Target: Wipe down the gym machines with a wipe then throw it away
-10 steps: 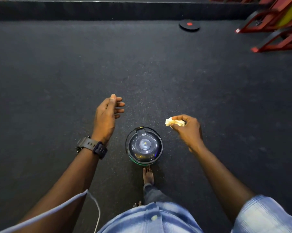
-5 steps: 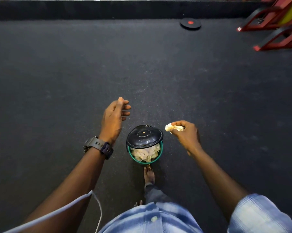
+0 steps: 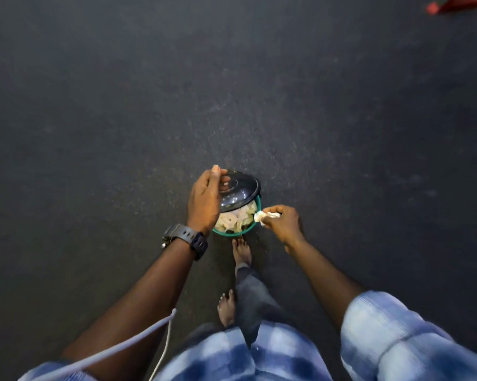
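Wipe (image 3: 267,215) crumpled, pointing left twd bin (image 3: 252,226)

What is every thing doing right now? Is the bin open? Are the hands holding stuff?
Bin: open, holding used wipes.
Lid: tilted up at the far side of the bin.
Wipe: crumpled, pinched above the bin's rim.
Right hand: pinches the wipe.
Left hand: over the lid's edge; grip unclear.
Watch: strapped on the left wrist.

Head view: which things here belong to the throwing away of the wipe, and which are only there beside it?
For the job:
wipe, pinched in the right hand
bin with its lid tipped up
left hand, over the bin

Only there:
wristwatch
red frame, far corner
white cable
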The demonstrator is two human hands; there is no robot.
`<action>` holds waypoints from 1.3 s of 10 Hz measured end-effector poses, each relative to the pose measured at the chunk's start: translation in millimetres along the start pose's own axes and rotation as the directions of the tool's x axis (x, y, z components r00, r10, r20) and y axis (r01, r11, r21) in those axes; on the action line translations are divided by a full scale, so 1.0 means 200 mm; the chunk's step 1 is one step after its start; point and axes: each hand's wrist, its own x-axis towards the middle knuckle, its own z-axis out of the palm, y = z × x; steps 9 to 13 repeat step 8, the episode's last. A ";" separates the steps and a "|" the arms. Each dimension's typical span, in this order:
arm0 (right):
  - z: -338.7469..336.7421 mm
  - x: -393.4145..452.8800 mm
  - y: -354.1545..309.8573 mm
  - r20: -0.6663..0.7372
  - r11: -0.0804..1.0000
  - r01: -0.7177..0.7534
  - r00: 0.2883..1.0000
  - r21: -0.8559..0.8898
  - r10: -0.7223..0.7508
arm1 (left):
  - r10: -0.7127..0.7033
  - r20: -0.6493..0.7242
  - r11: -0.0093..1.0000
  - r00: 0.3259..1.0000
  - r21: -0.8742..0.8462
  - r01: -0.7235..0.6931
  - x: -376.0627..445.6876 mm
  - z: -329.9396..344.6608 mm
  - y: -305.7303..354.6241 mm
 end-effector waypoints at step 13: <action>0.33 0.63 0.00 -0.222 0.983 -0.107 0.965 0.151 0.139 | 0.016 -0.096 0.992 0.995 -0.122 -0.027 0.60 -0.03 -0.51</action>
